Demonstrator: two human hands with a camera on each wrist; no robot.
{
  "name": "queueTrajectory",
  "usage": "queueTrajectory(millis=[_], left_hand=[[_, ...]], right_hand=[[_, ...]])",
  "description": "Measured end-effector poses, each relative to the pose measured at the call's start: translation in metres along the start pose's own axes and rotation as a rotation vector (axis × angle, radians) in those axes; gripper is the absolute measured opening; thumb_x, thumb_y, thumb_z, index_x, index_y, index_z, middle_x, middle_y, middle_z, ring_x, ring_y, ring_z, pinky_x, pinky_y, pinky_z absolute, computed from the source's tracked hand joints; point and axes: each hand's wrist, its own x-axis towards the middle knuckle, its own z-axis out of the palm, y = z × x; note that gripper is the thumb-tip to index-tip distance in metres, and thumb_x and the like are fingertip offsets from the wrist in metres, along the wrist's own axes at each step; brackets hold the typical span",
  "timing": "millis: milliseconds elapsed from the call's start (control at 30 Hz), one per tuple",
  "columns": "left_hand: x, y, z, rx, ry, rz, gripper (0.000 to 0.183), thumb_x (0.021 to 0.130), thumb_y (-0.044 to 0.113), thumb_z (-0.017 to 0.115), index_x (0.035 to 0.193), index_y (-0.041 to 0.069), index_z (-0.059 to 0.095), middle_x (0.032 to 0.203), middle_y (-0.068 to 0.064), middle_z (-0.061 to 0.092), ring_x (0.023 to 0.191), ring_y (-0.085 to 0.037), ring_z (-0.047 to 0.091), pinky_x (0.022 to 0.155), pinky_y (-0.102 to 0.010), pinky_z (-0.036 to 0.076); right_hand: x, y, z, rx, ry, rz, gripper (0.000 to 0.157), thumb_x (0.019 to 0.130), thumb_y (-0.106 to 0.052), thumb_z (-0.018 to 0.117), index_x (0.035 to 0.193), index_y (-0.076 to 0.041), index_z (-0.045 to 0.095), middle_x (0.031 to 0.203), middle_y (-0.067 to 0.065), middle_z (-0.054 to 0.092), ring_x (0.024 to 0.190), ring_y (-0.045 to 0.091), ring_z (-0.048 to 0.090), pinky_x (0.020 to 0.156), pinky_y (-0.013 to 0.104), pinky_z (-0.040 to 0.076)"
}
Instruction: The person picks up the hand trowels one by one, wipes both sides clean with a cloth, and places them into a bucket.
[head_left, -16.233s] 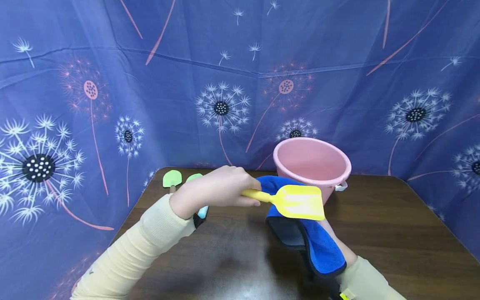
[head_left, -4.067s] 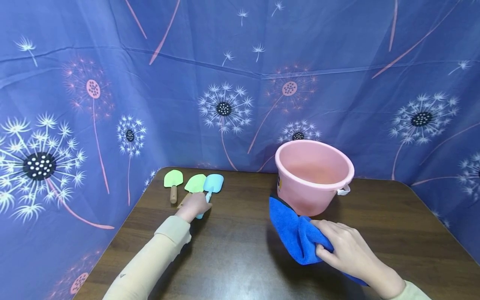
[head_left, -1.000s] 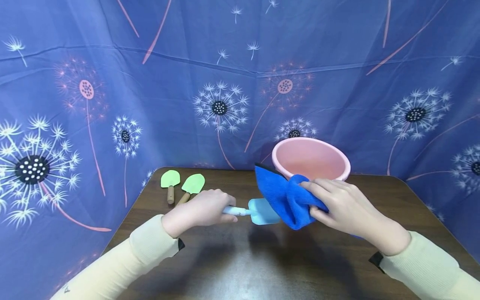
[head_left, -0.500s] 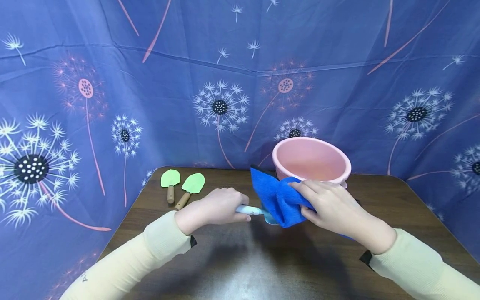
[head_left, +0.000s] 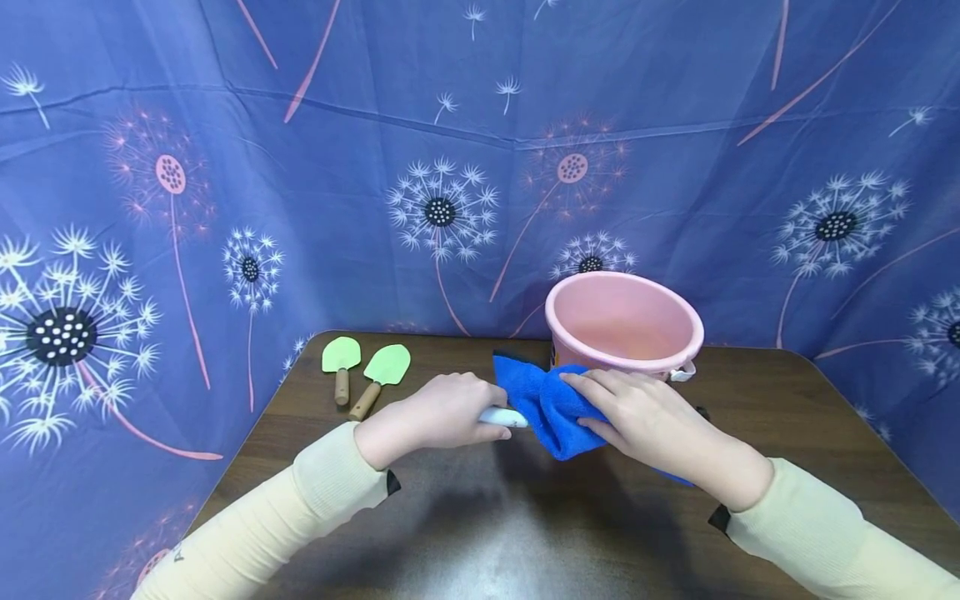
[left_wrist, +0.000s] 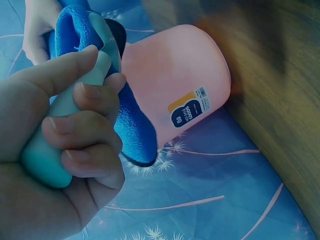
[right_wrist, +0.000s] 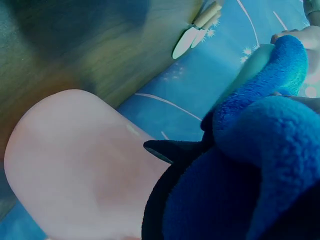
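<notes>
My left hand (head_left: 442, 412) grips the pale handle of a light blue toy shovel (head_left: 504, 417), held level above the table. In the left wrist view, fingers and thumb wrap this shovel handle (left_wrist: 47, 155). A blue cloth (head_left: 551, 408) with dark edging folds over the shovel's blade, which is mostly hidden in the head view. My right hand (head_left: 652, 417) pinches the cloth around the blade from the right. Part of the blade shows beside the cloth (right_wrist: 280, 140) in the right wrist view.
Behind the hands stands a pink bucket (head_left: 630, 364) with a white handle fitting. Two green shovels (head_left: 342, 354) with wooden handles lie at the table's back left. A blue dandelion-print curtain (head_left: 337, 192) hangs behind and beside the brown table (head_left: 450, 533).
A yellow shovel was in my left hand first; later that hand reached the light blue shovel and lifted it to the cloth. Over the last second, the cloth has moved left over the blade.
</notes>
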Motion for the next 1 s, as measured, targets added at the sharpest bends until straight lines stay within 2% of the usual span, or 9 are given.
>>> queueTrajectory(millis=[300, 467, 833, 1000], left_hand=[[-0.001, 0.006, 0.001, 0.007, 0.045, 0.007, 0.021, 0.085, 0.039, 0.069, 0.080, 0.020, 0.062, 0.062, 0.008, 0.050, 0.054, -0.011, 0.047, 0.048, -0.026, 0.037], [-0.003, 0.005, 0.003, 0.006, 0.043, 0.007, 0.020, 0.085, 0.038, 0.069, 0.080, 0.020, 0.062, 0.062, 0.008, 0.049, 0.054, -0.010, 0.046, 0.048, -0.025, 0.036], [-0.011, -0.001, 0.004, -0.002, 0.050, 0.049, 0.019, 0.084, 0.037, 0.069, 0.080, 0.021, 0.061, 0.062, 0.010, 0.048, 0.054, -0.008, 0.044, 0.048, -0.024, 0.035], [-0.016, -0.004, 0.005, -0.011, 0.056, 0.061, 0.017, 0.084, 0.037, 0.069, 0.081, 0.022, 0.062, 0.061, 0.012, 0.048, 0.054, -0.007, 0.044, 0.047, -0.024, 0.035]], right_hand=[[-0.001, -0.003, 0.006, -0.049, -0.052, 0.018, 0.065, 0.063, -0.025, 0.087, 0.118, -0.006, 0.058, 0.096, 0.005, 0.064, 0.084, 0.019, 0.063, 0.074, 0.036, 0.053], [0.000, -0.005, 0.008, -0.063, -0.094, 0.027, 0.065, 0.064, -0.027, 0.087, 0.117, -0.005, 0.058, 0.095, 0.006, 0.064, 0.083, 0.019, 0.063, 0.075, 0.035, 0.054], [-0.005, -0.006, 0.006, -0.051, -0.080, 0.016, 0.061, 0.066, -0.025, 0.086, 0.116, -0.005, 0.058, 0.093, 0.006, 0.064, 0.081, 0.018, 0.063, 0.074, 0.035, 0.054], [-0.008, -0.005, 0.005, -0.063, -0.070, 0.001, 0.059, 0.065, -0.022, 0.086, 0.114, -0.005, 0.059, 0.087, 0.004, 0.061, 0.075, 0.017, 0.060, 0.069, 0.034, 0.052]])
